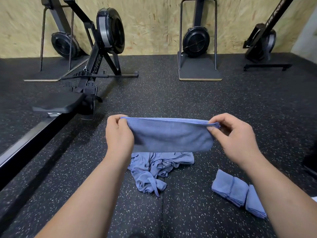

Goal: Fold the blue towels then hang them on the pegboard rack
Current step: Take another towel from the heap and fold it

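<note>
Blue towel stack [238, 193], folded, lay nearest on the speckled black rubber floor [171, 93], right side; a crumpled towel pile [151, 169] sat just left of it. Above the pile, left hand [118, 134] and right hand [235, 134] pinched the top corners of a held towel [171, 134], stretched in the air. Farther off stood a rowing machine [109, 31], then a fan trainer [196, 42] against the chipboard wall [154, 23].

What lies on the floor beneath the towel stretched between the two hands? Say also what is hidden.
A crumpled heap of blue towels lies on the speckled floor below the held towel. The heap's far part is covered by it.
</note>
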The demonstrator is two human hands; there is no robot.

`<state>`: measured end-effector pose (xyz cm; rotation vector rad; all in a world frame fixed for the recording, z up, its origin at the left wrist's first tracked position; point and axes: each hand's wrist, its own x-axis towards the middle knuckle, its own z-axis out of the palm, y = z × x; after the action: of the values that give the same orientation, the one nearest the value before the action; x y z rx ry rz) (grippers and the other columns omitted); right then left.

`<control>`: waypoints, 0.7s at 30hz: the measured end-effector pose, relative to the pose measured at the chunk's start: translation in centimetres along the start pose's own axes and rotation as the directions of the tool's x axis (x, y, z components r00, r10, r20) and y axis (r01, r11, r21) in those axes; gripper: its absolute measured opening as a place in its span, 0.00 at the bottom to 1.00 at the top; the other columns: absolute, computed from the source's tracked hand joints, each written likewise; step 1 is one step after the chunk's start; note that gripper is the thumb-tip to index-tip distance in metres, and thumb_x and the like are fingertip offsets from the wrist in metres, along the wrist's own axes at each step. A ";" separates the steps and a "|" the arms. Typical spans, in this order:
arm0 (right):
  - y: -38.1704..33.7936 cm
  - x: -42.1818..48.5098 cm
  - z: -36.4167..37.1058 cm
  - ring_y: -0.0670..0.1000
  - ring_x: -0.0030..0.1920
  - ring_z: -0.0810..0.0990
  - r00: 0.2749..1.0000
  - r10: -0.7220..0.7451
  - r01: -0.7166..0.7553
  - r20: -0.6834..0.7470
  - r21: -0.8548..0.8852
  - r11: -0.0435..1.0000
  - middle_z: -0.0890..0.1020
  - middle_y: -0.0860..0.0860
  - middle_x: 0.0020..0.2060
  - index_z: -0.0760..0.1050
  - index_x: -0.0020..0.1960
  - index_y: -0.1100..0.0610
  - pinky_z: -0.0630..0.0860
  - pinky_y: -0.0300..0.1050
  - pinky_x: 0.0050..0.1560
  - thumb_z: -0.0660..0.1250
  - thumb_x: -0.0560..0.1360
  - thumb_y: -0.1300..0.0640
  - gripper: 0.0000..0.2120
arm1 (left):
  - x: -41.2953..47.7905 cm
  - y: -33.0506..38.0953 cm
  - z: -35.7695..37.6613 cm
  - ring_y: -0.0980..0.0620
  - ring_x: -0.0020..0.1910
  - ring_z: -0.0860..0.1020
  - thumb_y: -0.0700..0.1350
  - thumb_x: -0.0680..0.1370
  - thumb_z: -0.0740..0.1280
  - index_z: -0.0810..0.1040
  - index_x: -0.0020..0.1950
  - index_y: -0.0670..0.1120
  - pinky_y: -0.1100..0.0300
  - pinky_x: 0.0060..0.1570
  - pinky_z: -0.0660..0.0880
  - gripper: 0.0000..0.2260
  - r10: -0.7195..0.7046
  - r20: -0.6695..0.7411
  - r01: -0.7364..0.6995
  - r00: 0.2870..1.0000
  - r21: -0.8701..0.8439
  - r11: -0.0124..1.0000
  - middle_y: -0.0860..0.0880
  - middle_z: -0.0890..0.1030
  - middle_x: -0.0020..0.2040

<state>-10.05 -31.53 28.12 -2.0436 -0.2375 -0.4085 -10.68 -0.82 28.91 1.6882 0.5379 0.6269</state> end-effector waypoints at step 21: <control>-4.1 -2.0 2.1 0.49 0.51 0.85 0.976 -0.182 0.180 0.117 0.026 0.983 0.87 0.42 0.47 0.83 0.49 0.47 0.80 0.53 0.58 0.77 0.75 0.63 0.12 | -6.2 1.7 2.4 0.61 0.46 0.85 0.46 0.79 0.77 0.88 0.52 0.50 0.62 0.51 0.80 0.03 0.260 0.717 -0.318 0.647 -0.057 0.946 0.58 0.88 0.45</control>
<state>-12.90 -27.72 29.72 -2.0408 -0.5006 -0.3956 -13.75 -6.98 29.49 1.9392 -0.2967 0.1124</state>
